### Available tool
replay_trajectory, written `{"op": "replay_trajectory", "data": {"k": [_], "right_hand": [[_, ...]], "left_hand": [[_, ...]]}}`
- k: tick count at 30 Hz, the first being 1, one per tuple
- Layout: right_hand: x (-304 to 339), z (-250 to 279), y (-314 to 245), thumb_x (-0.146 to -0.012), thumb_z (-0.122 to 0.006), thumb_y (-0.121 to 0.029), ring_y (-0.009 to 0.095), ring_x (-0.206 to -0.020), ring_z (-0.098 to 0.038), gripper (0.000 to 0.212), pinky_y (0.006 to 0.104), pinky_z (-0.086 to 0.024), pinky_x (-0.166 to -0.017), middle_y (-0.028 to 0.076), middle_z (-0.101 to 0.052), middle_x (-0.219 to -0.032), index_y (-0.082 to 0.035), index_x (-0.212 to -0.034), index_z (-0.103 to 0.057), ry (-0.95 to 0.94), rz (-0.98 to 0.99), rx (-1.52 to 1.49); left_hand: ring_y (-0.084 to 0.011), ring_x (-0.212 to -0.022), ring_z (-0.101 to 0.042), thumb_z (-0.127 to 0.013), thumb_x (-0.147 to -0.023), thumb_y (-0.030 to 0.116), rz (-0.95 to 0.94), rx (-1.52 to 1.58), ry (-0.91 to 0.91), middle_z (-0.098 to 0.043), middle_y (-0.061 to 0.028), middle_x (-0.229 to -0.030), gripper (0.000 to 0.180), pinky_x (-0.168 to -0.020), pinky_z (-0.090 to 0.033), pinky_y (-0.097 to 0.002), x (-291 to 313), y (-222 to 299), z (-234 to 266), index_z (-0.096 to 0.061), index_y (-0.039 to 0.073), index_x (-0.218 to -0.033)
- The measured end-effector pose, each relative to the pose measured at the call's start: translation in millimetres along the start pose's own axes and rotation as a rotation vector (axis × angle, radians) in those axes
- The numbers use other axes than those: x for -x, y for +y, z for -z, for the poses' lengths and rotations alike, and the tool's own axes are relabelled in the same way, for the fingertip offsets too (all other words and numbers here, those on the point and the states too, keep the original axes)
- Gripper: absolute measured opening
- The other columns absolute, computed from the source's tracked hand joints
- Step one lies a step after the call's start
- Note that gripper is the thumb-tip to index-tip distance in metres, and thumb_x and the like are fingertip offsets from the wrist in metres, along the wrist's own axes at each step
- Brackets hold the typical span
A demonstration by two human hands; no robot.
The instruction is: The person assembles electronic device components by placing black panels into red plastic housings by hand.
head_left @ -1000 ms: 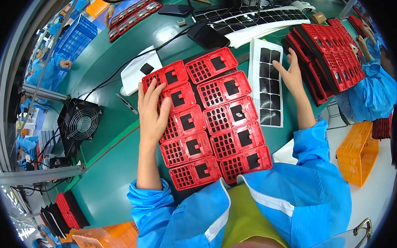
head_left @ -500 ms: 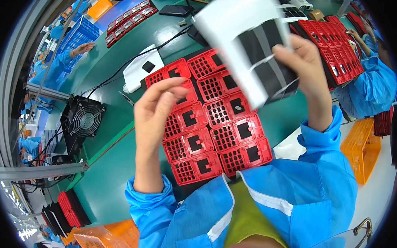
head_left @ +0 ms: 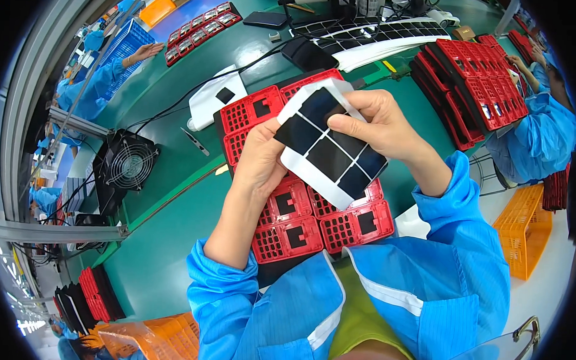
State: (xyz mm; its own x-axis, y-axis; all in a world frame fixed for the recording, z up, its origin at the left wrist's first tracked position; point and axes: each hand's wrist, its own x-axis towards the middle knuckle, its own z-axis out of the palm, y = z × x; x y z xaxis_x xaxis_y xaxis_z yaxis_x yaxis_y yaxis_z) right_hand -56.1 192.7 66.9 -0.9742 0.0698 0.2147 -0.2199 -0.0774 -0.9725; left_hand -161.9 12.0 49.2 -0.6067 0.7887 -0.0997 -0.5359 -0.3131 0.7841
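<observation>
Between my two hands is a white backing sheet (head_left: 330, 146) bearing several black square stickers, tilted above the work. My right hand (head_left: 382, 126) pinches its upper right edge, thumb on the front. My left hand (head_left: 260, 157) grips the left edge, its fingertips partly behind the sheet. Under it lies a black tray of red plastic frames (head_left: 286, 237), each with a grid of holes and a square recess; many show a black square in it. The sheet and my hands hide the middle of the tray.
Stacked red-framed trays (head_left: 475, 85) stand to the right, by a co-worker in a blue sleeve (head_left: 543, 138). On the left are a fan (head_left: 129, 163), tweezers (head_left: 194, 140) and a white sheet with one black square (head_left: 208, 98). More sticker sheets (head_left: 394, 41) lie at the back.
The sheet has come down and toward me, turning its stickers into view. My left hand, free before, has moved right and taken its left edge. A co-worker's hand at far left shifted slightly.
</observation>
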Motion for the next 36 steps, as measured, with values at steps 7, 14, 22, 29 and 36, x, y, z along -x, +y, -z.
{"op": "replay_trajectory", "data": {"k": [7, 14, 22, 29, 36], "right_hand": [[-4.5, 3.7, -9.1, -0.076, -0.078, -0.011, 0.029, -0.125, -0.044, 0.018, 0.0417, -0.034, -0.104, 0.015, -0.054, -0.129, -0.001, -0.084, -0.066, 0.142, 0.636, 0.63], [9.9, 12.5, -56.5, -0.082, -0.073, -0.005, 0.014, -0.09, -0.066, 0.016, 0.0281, -0.052, -0.08, 0.008, -0.071, -0.097, 0.002, -0.097, -0.07, 0.177, 0.49, 0.34], [18.1, -26.6, -99.9, -0.093, -0.061, -0.009, 0.011, -0.086, -0.067, 0.027, 0.0233, -0.054, -0.078, 0.009, -0.07, -0.101, 0.004, -0.117, -0.062, 0.311, 0.277, -0.092], [17.1, -21.7, 4.7, -0.092, -0.06, -0.001, 0.011, -0.097, -0.062, 0.034, 0.0253, -0.052, -0.081, 0.008, -0.065, -0.112, 0.005, -0.126, -0.055, 0.154, 0.029, -0.021], [16.8, -31.2, 20.9, -0.091, -0.063, -0.004, 0.012, -0.097, -0.062, 0.031, 0.0242, -0.053, -0.078, 0.007, -0.058, -0.111, 0.003, -0.121, -0.059, 0.103, -0.027, 0.2]], "left_hand": [[-0.0104, -0.054, -0.058, -0.063, -0.091, 0.01, 0.096, -0.038, -0.013, -0.067, -0.0044, -0.076, 0.015, -0.044, -0.044, -0.0214, -3.0, 2.2, 10.4, -0.067, -0.001, -0.101], [-0.014, -0.089, -0.062, -0.066, -0.088, 0.01, -0.526, -0.762, 0.182, -0.063, -0.0104, -0.106, 0.035, -0.07, -0.052, -0.0243, -4.0, 17.7, -2.6, -0.054, -0.001, -0.12], [-0.0196, -0.101, -0.064, -0.062, -0.094, 0.024, 0.015, -0.435, -1.079, -0.067, -0.0134, -0.108, 0.04, -0.086, -0.052, -0.0326, 56.4, 13.7, -37.8, -0.056, -0.004, -0.122], [-0.008, -0.076, -0.059, -0.063, -0.089, 0.011, -0.462, -1.009, 0.231, -0.064, -0.0036, -0.085, 0.018, -0.064, -0.049, -0.0243, 18.4, 55.1, 33.5, -0.067, -0.001, -0.103], [-0.0088, -0.079, -0.061, -0.071, -0.084, 0.015, -0.288, -1.014, -0.072, -0.067, -0.0032, -0.085, 0.023, -0.073, -0.048, -0.0238, -11.7, 52.7, 27.6, -0.07, 0.002, -0.103]]}}
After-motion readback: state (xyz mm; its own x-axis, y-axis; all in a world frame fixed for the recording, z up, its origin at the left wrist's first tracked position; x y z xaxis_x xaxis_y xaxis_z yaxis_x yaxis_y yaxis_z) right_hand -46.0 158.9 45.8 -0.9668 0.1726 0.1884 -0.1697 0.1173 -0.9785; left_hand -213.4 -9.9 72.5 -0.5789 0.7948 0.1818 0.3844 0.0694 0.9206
